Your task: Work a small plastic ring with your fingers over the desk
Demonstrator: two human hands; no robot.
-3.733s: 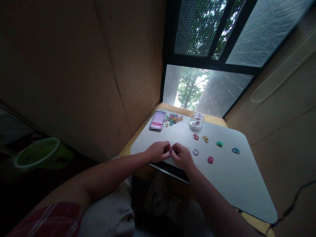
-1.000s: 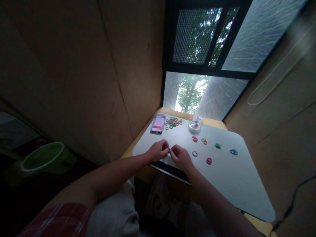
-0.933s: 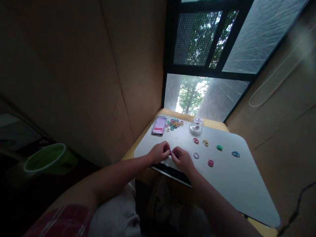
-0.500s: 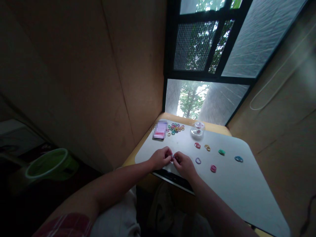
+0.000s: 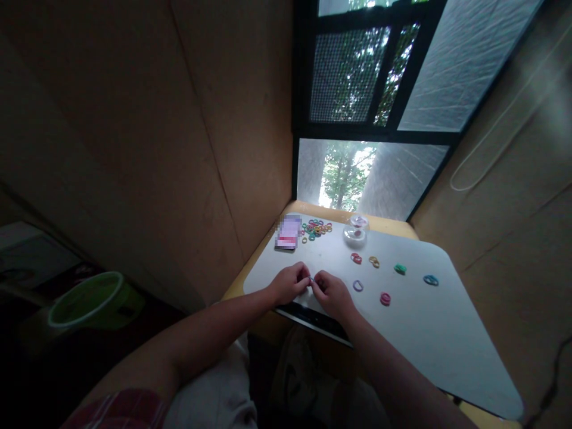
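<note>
My left hand [image 5: 290, 283] and my right hand [image 5: 331, 292] meet above the near edge of the white tabletop [image 5: 429, 345]. Both are closed, pinching a small pale hair tie [image 5: 312, 280] between the fingertips; the fingers hide most of it. Just right of my right hand lies a single purple hair tie [image 5: 358, 286]. Pink hair ties [image 5: 385, 298] are stacked farther right. Behind these, small groups of red [image 5: 356, 258], yellow [image 5: 374, 262], green [image 5: 400, 269] and blue [image 5: 431, 280] hair ties are spread in a row.
A mixed heap of coloured hair ties [image 5: 317, 229] lies at the back left, beside a blurred-out phone-like object [image 5: 288, 232]. A clear round container [image 5: 356, 232] stands at the back edge. Walls and a window [image 5: 344, 173] enclose the table. A green basket [image 5: 96, 301] sits lower left.
My two hands stay together at the same spot, fingertips shifting slightly around the small hair tie. The view has tilted a little; the things on the table keep their places.
</note>
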